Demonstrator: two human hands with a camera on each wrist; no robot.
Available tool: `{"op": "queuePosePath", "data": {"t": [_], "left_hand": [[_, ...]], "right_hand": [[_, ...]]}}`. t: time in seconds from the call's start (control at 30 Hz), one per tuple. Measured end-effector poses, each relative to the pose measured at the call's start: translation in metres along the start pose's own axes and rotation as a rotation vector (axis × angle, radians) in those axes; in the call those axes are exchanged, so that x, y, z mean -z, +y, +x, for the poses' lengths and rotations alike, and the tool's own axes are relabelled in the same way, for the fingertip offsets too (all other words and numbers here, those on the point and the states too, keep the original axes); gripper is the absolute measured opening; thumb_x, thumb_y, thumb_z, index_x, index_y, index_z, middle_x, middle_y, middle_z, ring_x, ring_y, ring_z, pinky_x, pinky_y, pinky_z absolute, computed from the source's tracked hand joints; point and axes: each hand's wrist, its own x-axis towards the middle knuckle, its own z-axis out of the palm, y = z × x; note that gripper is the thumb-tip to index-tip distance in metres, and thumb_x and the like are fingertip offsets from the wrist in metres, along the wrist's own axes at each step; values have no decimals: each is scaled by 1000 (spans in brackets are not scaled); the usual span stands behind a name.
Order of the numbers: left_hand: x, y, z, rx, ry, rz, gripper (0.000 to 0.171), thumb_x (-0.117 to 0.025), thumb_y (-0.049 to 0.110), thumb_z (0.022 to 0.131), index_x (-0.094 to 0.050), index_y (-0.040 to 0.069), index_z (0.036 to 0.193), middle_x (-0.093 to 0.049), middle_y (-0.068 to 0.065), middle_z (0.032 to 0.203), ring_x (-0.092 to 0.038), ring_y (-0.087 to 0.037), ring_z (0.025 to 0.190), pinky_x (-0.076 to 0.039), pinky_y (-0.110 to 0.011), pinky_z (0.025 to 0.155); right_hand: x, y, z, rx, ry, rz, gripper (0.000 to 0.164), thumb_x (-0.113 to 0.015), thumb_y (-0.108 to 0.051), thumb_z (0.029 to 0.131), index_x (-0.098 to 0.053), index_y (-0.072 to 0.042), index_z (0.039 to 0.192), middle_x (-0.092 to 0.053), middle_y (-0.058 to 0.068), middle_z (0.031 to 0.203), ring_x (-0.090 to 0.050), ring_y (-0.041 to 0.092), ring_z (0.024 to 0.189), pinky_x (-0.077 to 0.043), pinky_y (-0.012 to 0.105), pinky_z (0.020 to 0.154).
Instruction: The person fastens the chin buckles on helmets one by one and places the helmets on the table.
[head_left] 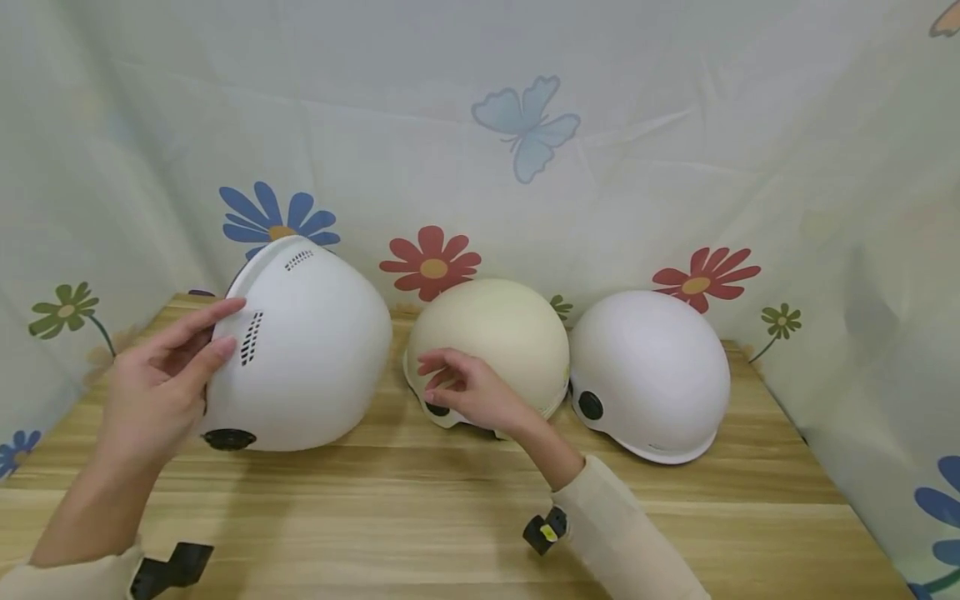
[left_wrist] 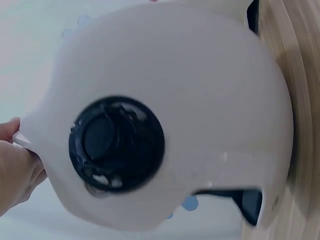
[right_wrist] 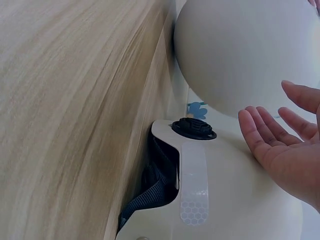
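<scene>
My left hand (head_left: 153, 387) grips the rim of a white helmet (head_left: 307, 358), its thumb on the outer shell beside the vent slots. This helmet is tipped, its rim turned up and to the left. In the left wrist view a round black knob (left_wrist: 117, 144) shows on its side, and the fingers pinch the brim at the left edge. My right hand (head_left: 472, 387) holds nothing; its fingers are loosely bent in front of a cream helmet (head_left: 502, 325). That helmet sits upright in the middle, with a dark strap (right_wrist: 147, 195) beneath its edge in the right wrist view.
Another white helmet (head_left: 652, 367) stands to the right, close against the cream one. All rest on a wood-grain table (head_left: 420, 517). Behind hangs a pale cloth (head_left: 375, 125) printed with flowers and a butterfly. Black wrist cameras are strapped to both sleeves (head_left: 622, 525).
</scene>
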Motion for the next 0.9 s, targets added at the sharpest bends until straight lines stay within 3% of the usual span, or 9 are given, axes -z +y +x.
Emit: {"op": "queuePosePath", "data": {"t": [0.1, 0.33, 0.47, 0.63, 0.73, 0.87, 0.9], "left_hand": [[-2, -1, -1, 3, -4, -85, 41, -52, 17, 92, -49, 17, 133, -45, -3, 130, -50, -10, 101, -44, -13, 71], [-8, -4, -2, -65, -29, -312, 40, -54, 7, 91, -51, 9, 131, -47, -6, 127, -51, -13, 101, -45, -14, 70], [-6, -9, -1, -33, -27, -486, 40, -54, 6, 90, -52, 7, 130, -45, -7, 127, -48, -15, 102, -46, -13, 70], [-1, -18, 3, -20, -25, -856, 42, -55, -2, 87, -50, -1, 129, -44, -9, 129, -44, -20, 109, -48, -21, 78], [3, -23, 5, 46, 2, -1022, 43, -54, -5, 86, -49, -1, 129, -41, -8, 131, -44, -19, 112, -49, -24, 79], [7, -28, 6, 107, 53, -1115, 44, -54, -7, 86, -50, 0, 129, -38, -7, 133, -42, -18, 115, -48, -25, 82], [7, -30, 5, 115, 57, -1099, 45, -55, -6, 85, -49, 1, 130, -37, -6, 134, -42, -18, 116, -48, -24, 82]], "right_hand": [[-1, 3, 1, -8, 1, -3, 43, -60, -1, 87, -46, 4, 128, -55, 17, 116, -56, 27, 100, -47, 27, 81], [-2, 8, 2, -27, 4, 3, 50, -61, -4, 87, -41, 0, 133, -52, 15, 122, -53, 29, 108, -46, 29, 86], [-2, 8, 2, -38, -2, 18, 53, -60, -4, 87, -38, 1, 135, -50, 16, 125, -51, 30, 110, -46, 29, 87], [-2, 9, 2, -41, -1, 19, 55, -60, -5, 87, -36, 1, 136, -49, 16, 127, -51, 30, 111, -44, 31, 89], [-2, 9, 2, -51, -4, 28, 55, -60, -7, 88, -36, -2, 137, -48, 16, 127, -50, 30, 112, -44, 31, 89], [-3, 8, 2, -66, -7, 59, 57, -60, -6, 87, -34, -4, 138, -47, 17, 129, -49, 32, 114, -44, 33, 90], [-2, 8, 3, -69, -9, 65, 58, -60, -5, 87, -33, -3, 138, -46, 18, 130, -48, 33, 114, -44, 34, 91]]}}
